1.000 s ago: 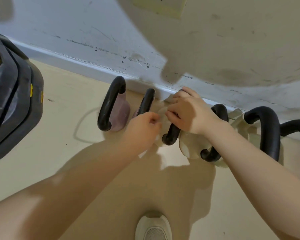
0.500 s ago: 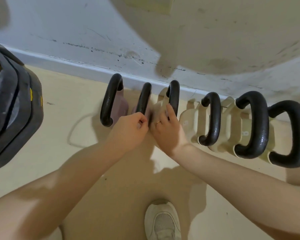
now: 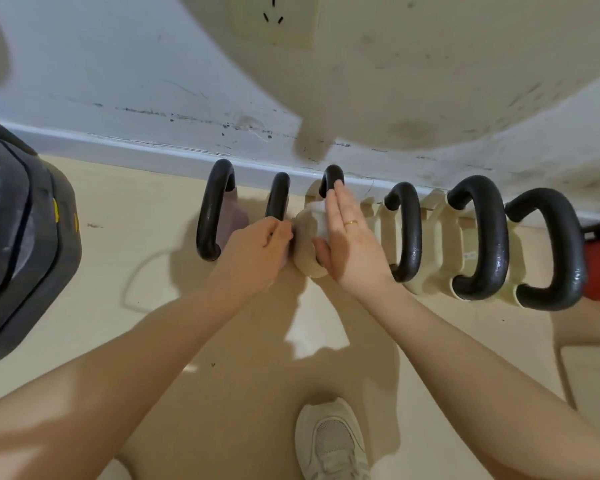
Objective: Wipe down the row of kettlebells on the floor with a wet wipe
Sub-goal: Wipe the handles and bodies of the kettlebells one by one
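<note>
Kneeling view, white shoe (image 3: 331,441) nearest | left hand (image 3: 257,252) curled on second kettlebell handle (image 3: 278,199) | right hand (image 3: 347,237) flattened, fingers straight, pressed on third kettlebell (image 3: 307,237); wet wipe (image 3: 321,220) glimpsed beneath | skirting board (image 3: 136,150) behind kettlebells.

Scuffed white wall (image 3: 118,81); beige floor (image 3: 136,202).

A home workout corner: a row of kettlebells (image 3: 409,233) lines the scuffed white wall (image 3: 153,81) at twelve o'clock, a wall socket (image 3: 274,19) above, stacked black weight plates (image 3: 21,237) at nine o'clock, beige floor (image 3: 136,202) underfoot.
</note>
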